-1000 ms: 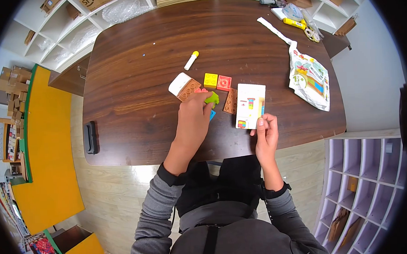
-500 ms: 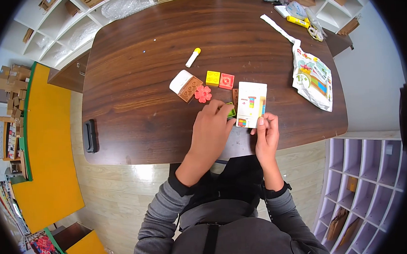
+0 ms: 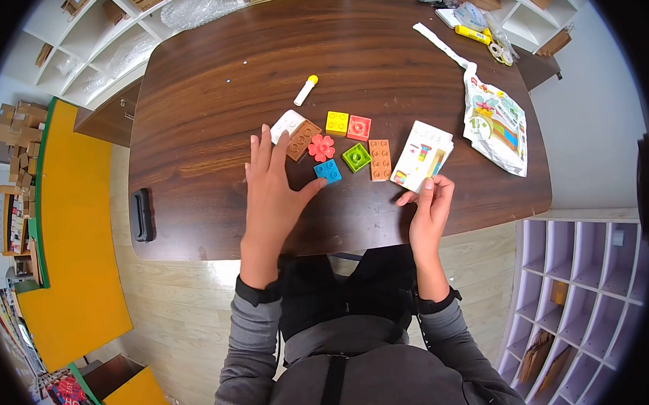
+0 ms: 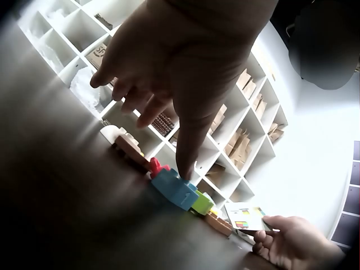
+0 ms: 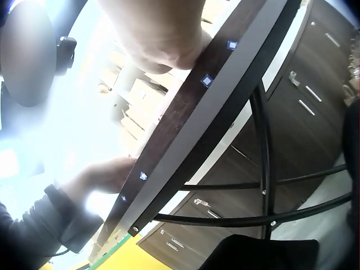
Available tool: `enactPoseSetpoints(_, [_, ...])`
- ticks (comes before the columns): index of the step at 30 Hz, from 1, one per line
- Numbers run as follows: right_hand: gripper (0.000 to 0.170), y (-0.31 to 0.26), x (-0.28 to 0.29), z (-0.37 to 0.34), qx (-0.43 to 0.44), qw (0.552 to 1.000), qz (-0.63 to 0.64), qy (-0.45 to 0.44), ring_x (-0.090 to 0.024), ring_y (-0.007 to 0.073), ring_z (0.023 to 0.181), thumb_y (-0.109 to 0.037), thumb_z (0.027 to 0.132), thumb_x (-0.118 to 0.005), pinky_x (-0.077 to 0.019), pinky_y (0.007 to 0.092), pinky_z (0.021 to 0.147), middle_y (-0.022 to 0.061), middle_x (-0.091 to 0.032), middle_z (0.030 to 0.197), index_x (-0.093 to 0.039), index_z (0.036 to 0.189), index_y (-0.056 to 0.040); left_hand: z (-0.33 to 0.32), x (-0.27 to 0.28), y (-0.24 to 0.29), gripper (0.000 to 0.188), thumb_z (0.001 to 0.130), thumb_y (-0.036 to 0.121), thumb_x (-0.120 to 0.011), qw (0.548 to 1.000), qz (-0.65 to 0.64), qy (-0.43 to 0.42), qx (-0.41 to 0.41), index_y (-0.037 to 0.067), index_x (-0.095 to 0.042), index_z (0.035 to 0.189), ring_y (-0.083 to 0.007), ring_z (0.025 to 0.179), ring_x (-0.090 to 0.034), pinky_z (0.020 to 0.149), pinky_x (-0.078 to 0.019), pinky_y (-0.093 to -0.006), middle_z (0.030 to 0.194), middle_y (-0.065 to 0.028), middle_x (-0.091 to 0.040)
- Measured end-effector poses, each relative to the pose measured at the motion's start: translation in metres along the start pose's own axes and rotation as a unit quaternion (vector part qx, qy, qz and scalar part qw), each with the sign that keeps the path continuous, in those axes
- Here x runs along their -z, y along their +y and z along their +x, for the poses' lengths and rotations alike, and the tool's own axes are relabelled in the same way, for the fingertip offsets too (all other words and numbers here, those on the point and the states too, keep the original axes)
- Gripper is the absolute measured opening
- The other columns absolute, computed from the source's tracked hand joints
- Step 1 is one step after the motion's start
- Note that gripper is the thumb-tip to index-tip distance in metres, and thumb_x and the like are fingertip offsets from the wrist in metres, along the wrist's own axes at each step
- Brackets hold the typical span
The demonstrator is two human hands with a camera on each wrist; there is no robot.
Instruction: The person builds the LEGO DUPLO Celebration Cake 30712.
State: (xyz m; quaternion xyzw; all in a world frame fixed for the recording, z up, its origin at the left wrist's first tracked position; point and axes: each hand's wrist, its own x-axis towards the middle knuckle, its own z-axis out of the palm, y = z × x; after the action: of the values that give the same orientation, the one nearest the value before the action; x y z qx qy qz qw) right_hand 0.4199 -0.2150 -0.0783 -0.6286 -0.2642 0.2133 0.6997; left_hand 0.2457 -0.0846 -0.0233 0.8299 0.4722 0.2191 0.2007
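Note:
My left hand [image 3: 270, 194] is spread over the left side of a group of toy bricks. Its thumb tip is right at the blue brick [image 3: 327, 172], which bears a 1 on its side in the left wrist view, while the fingers reach beside the white brick [image 3: 287, 124]. Between thumb and fingers lie a brown brick [image 3: 303, 140] and a red flower piece [image 3: 321, 147]. Further right are a lime green brick [image 3: 356, 158] and an orange-brown eight-stud brick [image 3: 380, 160]. My right hand [image 3: 432, 209] pinches printed picture cards [image 3: 422, 157] by their lower edge, tilted to the right.
A yellow brick [image 3: 337, 123] and a red brick [image 3: 359, 128] sit behind the group. Beyond them lies a white stick with a yellow tip [image 3: 306, 91]. A printed white bag [image 3: 495, 126] is at the right, and a black case [image 3: 143, 215] at the left edge.
My left hand has let go of the green brick beside the orange-brown one and moved left, its fingers spreading. The cards in my right hand have shifted right and tilted, uncovering the orange-brown brick.

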Motion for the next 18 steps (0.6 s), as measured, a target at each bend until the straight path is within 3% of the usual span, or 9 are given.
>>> enactPoseSetpoints(1, [0.019,-0.002,-0.002,0.001,-0.016,1.0,0.012,0.011,-0.056,0.012,0.059,-0.02,0.098,-0.038,-0.0433,0.0243,0.058,0.0081,-0.052,0.078,-0.037,0.097,-0.001,0.0,0.002,-0.005,0.075,0.068,0.033,-0.076,1.0,0.009,-0.016,0.004,0.004,-0.043,0.128,-0.0345,0.135,-0.02,0.102,-0.0199,-0.0597,0.143,-0.019,-0.027])
enactPoseSetpoints(4, [0.019,-0.001,-0.003,0.001,-0.015,0.999,-0.05,-0.001,-0.058,0.0136,0.057,-0.02,0.098,-0.037,-0.0433,0.0248,0.056,0.0085,-0.052,0.078,-0.036,0.097,-0.0005,-0.006,0.0,-0.01,0.072,0.072,0.038,-0.071,0.992,0.1,-0.071,0.006,0.004,-0.042,0.129,-0.0324,0.134,-0.024,0.101,-0.0182,-0.063,0.14,-0.0169,-0.034])
enactPoseSetpoints(6, [0.02,-0.001,-0.01,0.001,-0.035,0.999,-0.025,-0.013,-0.057,0.0136,0.055,-0.02,0.098,-0.037,-0.0429,0.025,0.053,0.0099,-0.053,0.077,-0.036,0.098,-0.0003,-0.011,-0.005,-0.01,0.071,0.075,0.038,-0.069,0.994,0.082,-0.071,0.015,0.005,-0.041,0.131,-0.0317,0.134,-0.023,0.101,-0.0154,-0.0629,0.14,-0.0149,-0.034])
enactPoseSetpoints(7, [0.021,-0.003,-0.011,0.0,-0.036,0.996,-0.081,-0.032,-0.058,0.0133,0.055,-0.021,0.098,-0.037,-0.0422,0.0247,0.052,0.0105,-0.053,0.076,-0.035,0.098,-0.0003,-0.013,-0.008,-0.009,0.069,0.077,0.038,-0.066,0.995,0.067,-0.071,0.026,0.006,-0.04,0.133,-0.0311,0.135,-0.022,0.102,-0.0127,-0.0627,0.141,-0.013,-0.034])
enactPoseSetpoints(11, [0.022,-0.007,-0.028,-0.001,-0.049,0.995,-0.051,-0.069,-0.057,0.0129,0.055,-0.023,0.098,-0.037,-0.0421,0.0247,0.053,0.011,-0.055,0.076,-0.036,0.097,-0.0012,-0.025,-0.009,-0.002,0.063,0.08,0.034,-0.064,0.995,0.061,-0.065,0.034,0.005,-0.041,0.132,-0.0314,0.133,-0.025,0.103,-0.013,-0.0618,0.14,-0.013,-0.035])
enactPoseSetpoints(13, [0.022,-0.007,-0.031,0.0,-0.059,0.99,-0.084,-0.098,-0.059,0.0136,0.056,-0.023,0.098,-0.037,-0.0428,0.0258,0.054,0.0125,-0.058,0.078,-0.035,0.098,-0.0012,-0.03,-0.009,-0.003,0.058,0.082,0.032,-0.061,0.997,0.073,-0.04,0.008,0.003,-0.043,0.128,-0.0312,0.131,-0.03,0.1,-0.0176,-0.0643,0.136,-0.0148,-0.041])
enactPoseSetpoints(18, [0.021,-0.001,-0.025,0.0,-0.031,0.995,-0.04,-0.09,-0.06,0.0142,0.059,-0.021,0.098,-0.036,-0.0443,0.0257,0.057,0.0139,-0.059,0.08,-0.033,0.102,-0.0011,-0.019,0.014,-0.002,0.048,0.084,0.024,-0.059,0.996,0.073,-0.043,-0.034,0.003,-0.046,0.126,-0.0329,0.13,-0.031,0.1,-0.0224,-0.0604,0.134,-0.0153,-0.043])
